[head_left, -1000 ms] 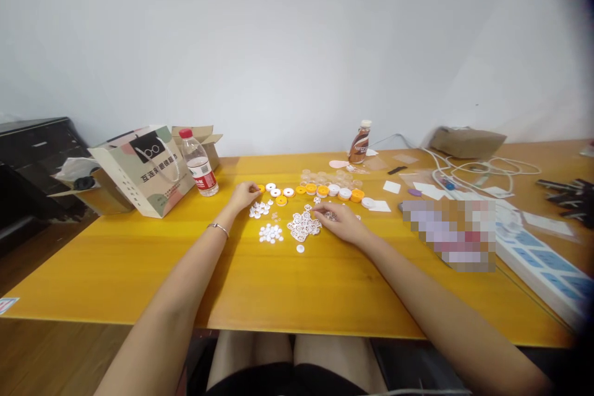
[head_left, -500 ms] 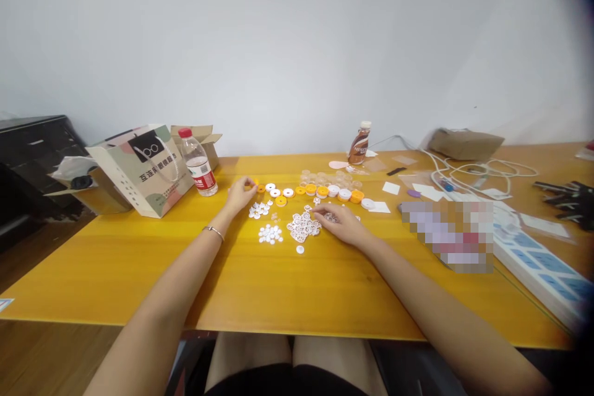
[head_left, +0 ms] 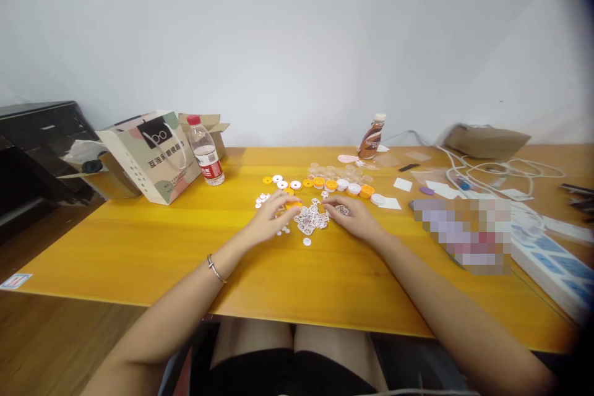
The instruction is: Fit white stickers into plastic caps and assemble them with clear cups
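My left hand point(head_left: 271, 221) pinches an orange plastic disc point(head_left: 294, 203) between thumb and fingers, just left of a pile of white openwork pieces point(head_left: 310, 220). On the other side of that pile, my right hand point(head_left: 353, 218) has its fingertips drawn together at its edge; whatever they hold is too small to make out. Some openwork pieces lie partly under this hand. Small white caps point(head_left: 262, 199) show behind my left hand, which hides others. One white cap point(head_left: 307, 241) lies in front of the pile. Orange and white round discs point(head_left: 331, 185) form a row behind.
Clear round cups point(head_left: 331, 171) stand behind the row. At the left are a paper bag point(head_left: 162, 164) and a water bottle point(head_left: 207, 158); a brown drink bottle point(head_left: 372, 138) stands at the back. White cables point(head_left: 464, 167) and a power strip point(head_left: 552, 260) occupy the right.
My left hand has come right and nearer from the left end of the disc row, carrying an orange disc. My right hand stays by the openwork pile. The view has shifted slightly.
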Demonstrator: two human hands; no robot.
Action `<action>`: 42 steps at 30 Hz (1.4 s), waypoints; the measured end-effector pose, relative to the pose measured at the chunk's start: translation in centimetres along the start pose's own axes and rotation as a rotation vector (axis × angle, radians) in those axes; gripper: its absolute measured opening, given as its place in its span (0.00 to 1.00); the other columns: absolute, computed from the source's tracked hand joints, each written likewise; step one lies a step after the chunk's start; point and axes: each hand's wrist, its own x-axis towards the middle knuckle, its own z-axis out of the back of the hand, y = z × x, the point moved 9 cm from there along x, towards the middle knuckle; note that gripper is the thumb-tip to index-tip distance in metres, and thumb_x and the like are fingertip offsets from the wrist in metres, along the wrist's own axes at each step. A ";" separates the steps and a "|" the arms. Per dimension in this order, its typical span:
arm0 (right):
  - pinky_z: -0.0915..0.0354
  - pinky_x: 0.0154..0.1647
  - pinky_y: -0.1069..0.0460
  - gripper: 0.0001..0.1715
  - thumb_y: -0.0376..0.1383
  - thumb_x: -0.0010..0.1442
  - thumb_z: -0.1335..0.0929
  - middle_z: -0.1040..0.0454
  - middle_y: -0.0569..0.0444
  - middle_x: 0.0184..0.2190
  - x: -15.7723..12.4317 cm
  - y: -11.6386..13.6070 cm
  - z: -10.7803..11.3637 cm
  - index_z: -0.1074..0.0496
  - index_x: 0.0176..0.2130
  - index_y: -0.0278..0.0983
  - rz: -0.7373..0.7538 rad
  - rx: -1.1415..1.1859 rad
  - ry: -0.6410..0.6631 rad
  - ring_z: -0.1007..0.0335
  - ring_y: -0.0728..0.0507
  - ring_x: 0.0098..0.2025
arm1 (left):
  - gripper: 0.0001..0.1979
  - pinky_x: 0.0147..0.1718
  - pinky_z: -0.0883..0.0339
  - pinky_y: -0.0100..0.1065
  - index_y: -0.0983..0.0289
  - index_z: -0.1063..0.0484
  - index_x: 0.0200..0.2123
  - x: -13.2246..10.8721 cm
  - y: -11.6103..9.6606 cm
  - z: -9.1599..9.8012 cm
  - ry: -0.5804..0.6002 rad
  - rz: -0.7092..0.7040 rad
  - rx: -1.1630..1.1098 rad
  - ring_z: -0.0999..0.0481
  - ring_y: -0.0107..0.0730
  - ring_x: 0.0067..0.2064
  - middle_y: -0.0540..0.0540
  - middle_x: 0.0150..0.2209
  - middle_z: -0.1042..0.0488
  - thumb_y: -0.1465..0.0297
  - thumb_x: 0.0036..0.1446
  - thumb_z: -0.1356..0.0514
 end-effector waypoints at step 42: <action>0.35 0.43 0.48 0.12 0.40 0.56 0.38 0.25 0.52 0.36 0.1 -0.1 0.5 0.29 0.37 0.39 0.020 0.007 -0.032 0.29 0.43 0.39 | 0.08 0.48 0.47 0.37 0.61 0.30 0.34 -2.5 -0.8 -5.7 0.381 -0.171 0.271 0.32 0.33 0.47 0.53 0.42 0.28 0.67 0.58 0.48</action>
